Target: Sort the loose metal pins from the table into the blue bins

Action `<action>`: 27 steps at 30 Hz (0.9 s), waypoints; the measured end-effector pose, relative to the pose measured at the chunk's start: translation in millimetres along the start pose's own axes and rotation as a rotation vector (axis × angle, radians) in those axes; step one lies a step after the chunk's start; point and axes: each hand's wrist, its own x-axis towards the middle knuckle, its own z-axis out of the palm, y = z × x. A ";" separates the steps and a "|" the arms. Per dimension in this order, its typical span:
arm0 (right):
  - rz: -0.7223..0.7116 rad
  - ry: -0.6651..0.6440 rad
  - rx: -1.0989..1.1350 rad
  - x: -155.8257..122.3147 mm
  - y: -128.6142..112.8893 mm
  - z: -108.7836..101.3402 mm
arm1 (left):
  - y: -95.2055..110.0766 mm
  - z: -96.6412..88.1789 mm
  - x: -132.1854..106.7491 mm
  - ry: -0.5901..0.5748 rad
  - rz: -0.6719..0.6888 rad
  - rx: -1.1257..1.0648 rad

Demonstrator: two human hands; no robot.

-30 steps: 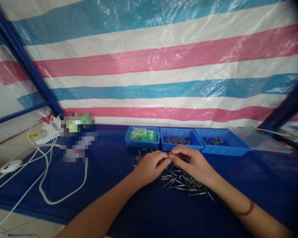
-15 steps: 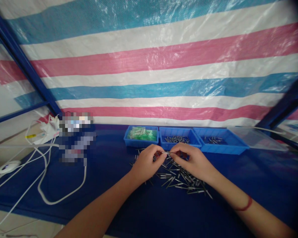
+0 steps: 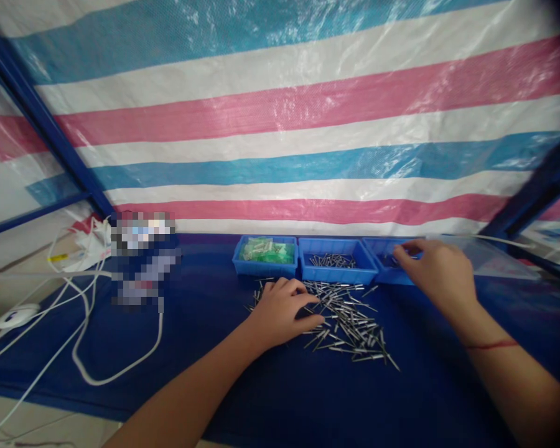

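A loose heap of thin metal pins [image 3: 350,317] lies on the dark blue table cloth [image 3: 205,348]. My left hand [image 3: 284,311] rests on the left side of the heap with its fingers curled among the pins. My right hand [image 3: 436,267] reaches over the rightmost blue tray [image 3: 385,274], fingertips pinched together above it; whether they hold a pin is too small to see. The middle blue tray [image 3: 361,270] holds metal pins. The left blue tray [image 3: 242,267] holds small green parts.
A clear plastic lid [image 3: 490,258] lies right of the trays. White cables [image 3: 88,348] loop across the table's left side beside a blurred box [image 3: 142,261]. A striped tarp [image 3: 284,124] hangs behind, with blue frame bars [image 3: 42,106] at both sides.
My hands, earlier pinched together over the heap, have parted. The right hand moved up and right to the rightmost tray; the left hand dropped onto the pins.
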 end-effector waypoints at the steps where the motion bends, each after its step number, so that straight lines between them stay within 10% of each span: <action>1: -0.009 0.004 -0.001 -0.5 -0.6 1.0 | 0.2 -0.2 0.1 -0.008 0.005 0.001; 8: -0.260 -0.005 0.261 -12.1 -35.3 -4.6 | -0.4 1.3 1.0 -0.011 0.006 0.018; 17: -0.742 -0.500 0.575 -37.3 -79.6 -18.7 | -2.3 -1.9 0.3 -0.023 0.045 0.011; 27: -0.760 -0.583 0.602 -44.3 -84.8 -12.8 | -1.5 -0.4 0.6 0.001 0.051 0.078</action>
